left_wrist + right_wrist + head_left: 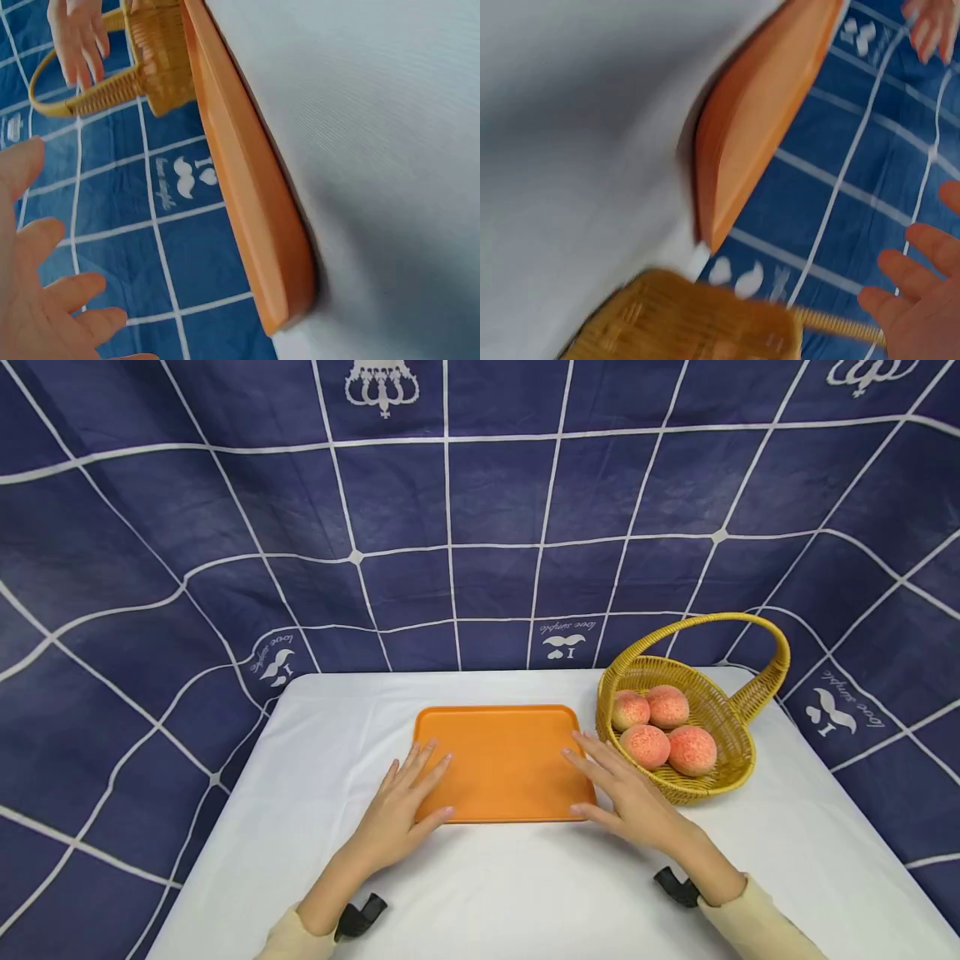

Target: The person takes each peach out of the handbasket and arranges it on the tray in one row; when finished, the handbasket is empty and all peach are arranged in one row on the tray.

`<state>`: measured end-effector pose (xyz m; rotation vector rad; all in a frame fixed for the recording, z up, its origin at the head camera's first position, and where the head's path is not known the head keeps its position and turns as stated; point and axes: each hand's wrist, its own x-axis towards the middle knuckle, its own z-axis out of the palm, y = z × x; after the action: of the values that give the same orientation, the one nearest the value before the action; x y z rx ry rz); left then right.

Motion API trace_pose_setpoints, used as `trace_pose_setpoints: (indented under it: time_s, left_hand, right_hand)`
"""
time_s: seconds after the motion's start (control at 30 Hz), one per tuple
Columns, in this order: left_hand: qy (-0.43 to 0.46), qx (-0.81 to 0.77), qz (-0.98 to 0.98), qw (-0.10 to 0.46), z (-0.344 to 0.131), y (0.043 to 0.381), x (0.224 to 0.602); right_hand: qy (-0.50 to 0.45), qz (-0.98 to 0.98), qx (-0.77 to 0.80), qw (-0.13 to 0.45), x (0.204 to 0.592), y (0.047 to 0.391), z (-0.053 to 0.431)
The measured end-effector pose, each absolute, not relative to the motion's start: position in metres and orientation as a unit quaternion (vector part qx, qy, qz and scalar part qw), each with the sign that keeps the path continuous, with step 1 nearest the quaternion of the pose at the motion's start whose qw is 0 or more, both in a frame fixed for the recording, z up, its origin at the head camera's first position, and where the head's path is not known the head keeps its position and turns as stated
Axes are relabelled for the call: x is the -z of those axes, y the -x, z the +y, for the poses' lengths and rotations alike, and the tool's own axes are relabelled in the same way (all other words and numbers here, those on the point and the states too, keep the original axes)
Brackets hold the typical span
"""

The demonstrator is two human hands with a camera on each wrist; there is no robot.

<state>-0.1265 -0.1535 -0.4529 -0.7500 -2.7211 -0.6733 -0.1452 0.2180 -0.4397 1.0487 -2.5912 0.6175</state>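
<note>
An orange tray (502, 760) with a low raised rim lies flat on the white-covered table, bearing nothing. My left hand (405, 806) hovers at its left edge, fingers spread and holding nothing. Over the tray's right edge is my right hand (626, 793), its fingers likewise apart and grasping nothing. The wrist views show both hands raised above the tray's level. Close beyond the right hand stands a yellow wicker basket (738, 768) with a tall arched handle. Several pink peaches, among them one at the front (692, 751), sit together in its left part.
A white cloth (510, 893) covers the table. Behind it and at both sides hangs a dark blue curtain (495, 493) with white grid lines. Black straps (362, 916) are on both wrists, below light sleeves. The basket's handle rises well above the peaches.
</note>
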Motion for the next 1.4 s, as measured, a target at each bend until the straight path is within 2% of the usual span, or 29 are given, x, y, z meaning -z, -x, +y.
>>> trace_pose_setpoints:
  time_s: [0.23,0.43,0.63,1.0,1.17,1.4]
  left_hand:
    - [0.192,0.341,-0.912,0.125,-0.171,0.137,0.462]
    - [0.148,0.416,-0.89,0.113,-0.186,0.145,0.474]
    - [0.123,0.467,-0.87,0.094,-0.193,0.152,0.482]
    - [0.068,0.539,-0.839,0.028,-0.2,0.166,0.512]
    - [0.071,0.527,-0.847,0.027,-0.198,0.169,0.522]
    - [0.073,0.506,-0.859,0.031,-0.197,0.167,0.523]
  right_hand:
    - [-0.246,-0.901,-0.307,0.185,0.429,0.155,0.262]
    - [-0.129,-0.89,-0.392,0.193,0.426,0.164,0.304]
    - [-0.06,-0.883,-0.436,0.163,0.43,0.169,0.33]
    - [-0.011,-0.889,-0.446,0.101,0.436,0.177,0.349]
    - [0.021,-0.899,-0.431,0.07,0.435,0.182,0.354]
    - [0.009,-0.907,-0.419,0.041,0.436,0.186,0.355]
